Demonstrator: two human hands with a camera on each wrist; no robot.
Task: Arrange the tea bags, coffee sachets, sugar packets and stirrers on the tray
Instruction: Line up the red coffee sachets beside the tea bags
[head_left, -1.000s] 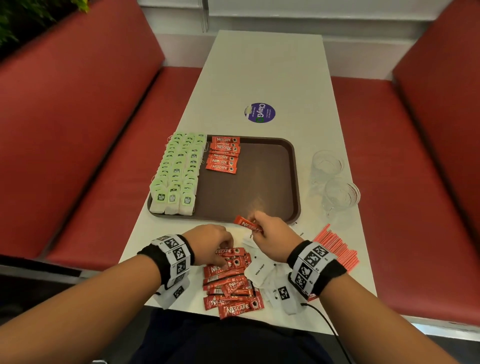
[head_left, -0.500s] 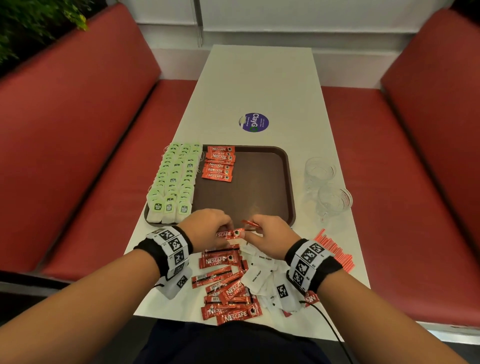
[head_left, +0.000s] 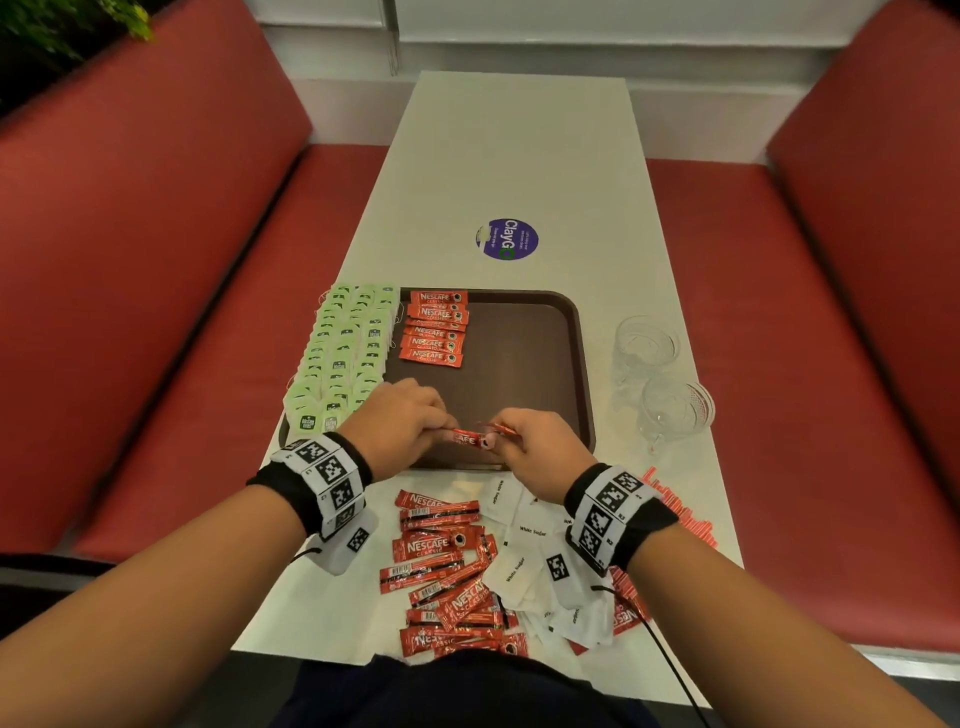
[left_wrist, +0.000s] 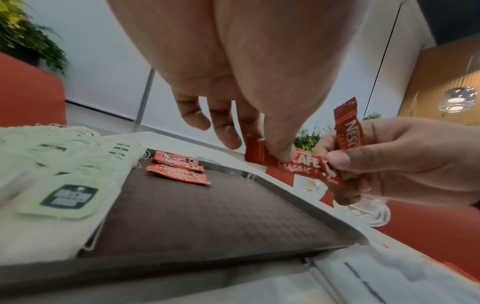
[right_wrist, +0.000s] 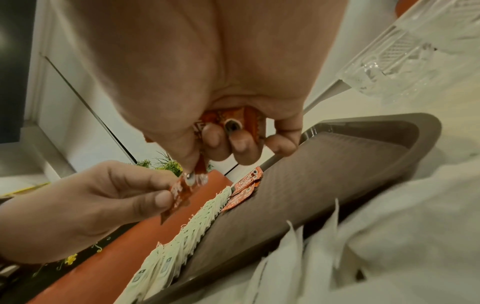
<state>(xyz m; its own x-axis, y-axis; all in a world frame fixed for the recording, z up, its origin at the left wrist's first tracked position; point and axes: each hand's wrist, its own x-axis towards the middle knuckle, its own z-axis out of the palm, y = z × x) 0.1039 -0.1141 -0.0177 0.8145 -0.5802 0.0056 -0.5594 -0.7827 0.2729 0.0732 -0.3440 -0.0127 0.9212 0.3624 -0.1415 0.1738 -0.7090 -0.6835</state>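
Brown tray on a white table, long axis running away from the person. Left part of the tray: green-tagged tea bags in overlapping rows that reach its near left corner. Just right of them, at the far end: a short column of red coffee sachets, labels up. Above the tray's near edge: left hand and right hand meet on one held sachet; the left thumb and fingers pinch its left end, the right thumb and forefinger pinch its right end. The right hand also keeps a second sachet, clamped under its curled fingers and standing up past them; whether it grips more than these two cannot be told from the wrist views. On the table nearer the person: a loose pile of sachets, with white sugar packets scattered just to its right and partly under the right wrist. Red stirrers lie beside that wrist toward the table's right edge. Right of the tray: two clear glasses. Beyond the tray: a round purple sticker. Red bench seats flank the table.
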